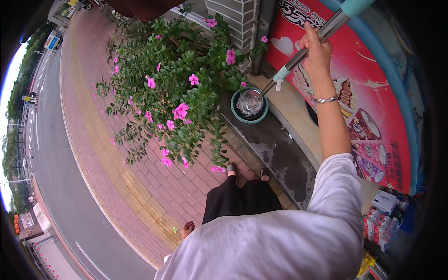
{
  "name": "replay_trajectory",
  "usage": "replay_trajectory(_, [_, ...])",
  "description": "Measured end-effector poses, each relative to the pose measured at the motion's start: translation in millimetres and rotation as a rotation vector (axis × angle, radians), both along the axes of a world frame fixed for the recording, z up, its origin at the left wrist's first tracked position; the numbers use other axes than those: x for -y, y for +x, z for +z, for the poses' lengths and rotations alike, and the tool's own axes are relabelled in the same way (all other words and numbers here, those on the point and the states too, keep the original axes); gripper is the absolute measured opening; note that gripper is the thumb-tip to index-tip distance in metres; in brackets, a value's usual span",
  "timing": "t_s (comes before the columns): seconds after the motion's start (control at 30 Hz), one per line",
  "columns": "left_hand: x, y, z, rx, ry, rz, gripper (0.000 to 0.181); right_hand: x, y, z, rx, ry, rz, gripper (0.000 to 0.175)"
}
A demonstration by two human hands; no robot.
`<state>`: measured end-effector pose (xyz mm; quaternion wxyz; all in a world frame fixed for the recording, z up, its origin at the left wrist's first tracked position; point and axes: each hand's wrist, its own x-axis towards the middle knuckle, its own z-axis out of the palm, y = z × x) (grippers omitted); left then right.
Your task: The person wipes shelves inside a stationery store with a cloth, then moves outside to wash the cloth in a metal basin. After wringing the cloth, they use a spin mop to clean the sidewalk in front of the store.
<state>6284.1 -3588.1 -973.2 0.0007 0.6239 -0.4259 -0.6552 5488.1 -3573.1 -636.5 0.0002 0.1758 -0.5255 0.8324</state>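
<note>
My right hand (316,52) is wrapped around the metal pole of a mop (295,59), with one finger stretched out along it. Teal plastic sleeves cover parts of the pole, which slants down to the left. At its lower end, the mop's round clear plastic head (251,101) sits inside a teal plastic tub (252,121). That tub stands on a dark stone step (280,157). My left hand (188,229) hangs low beside my body, away from the mop. Its fingers look partly curled, and my shirt and the small size hide detail.
A bushy plant with pink flowers (175,87) spreads left of the tub. The red printed front of a freezer (378,91) rises to the right. Packaged goods (379,224) are stacked behind it. Brick paving (140,196) borders a road (66,157) at left.
</note>
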Motion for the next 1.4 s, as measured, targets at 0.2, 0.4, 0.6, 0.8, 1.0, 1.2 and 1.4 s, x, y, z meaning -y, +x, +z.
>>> replay_trajectory(0.2, [17, 8, -25, 0.085, 0.019, -0.017, 0.029, -33, 0, 64, -0.100, -0.049, 0.049, 0.035])
replay_trajectory(0.4, [36, -58, 2, -0.058, -0.084, -0.139, 0.026, -53, 11, 64, -0.090, -0.049, -0.083, 0.033])
replay_trajectory(0.6, [46, -84, 24, -0.036, -0.061, -0.155, 0.028, -74, 18, 46, -0.052, -0.045, -0.158, 0.029])
replay_trajectory(0.8, [54, -103, 36, -0.140, 0.007, -0.026, 0.028, -95, 34, 48, -0.017, -0.014, -0.251, 0.030])
replay_trajectory(1.0, [72, -220, 127, -0.305, -0.036, -0.291, 0.032, -116, 59, 35, 0.021, -0.002, -0.248, 0.026])
replay_trajectory(1.2, [54, -349, 218, -0.564, -0.208, -0.560, 0.034, -128, 81, 9, 0.066, 0.035, -0.167, 0.021])
replay_trajectory(1.4, [1, -465, 346, -0.936, -0.569, -0.634, 0.034, -136, 117, -31, 0.113, 0.211, 0.106, 0.022])
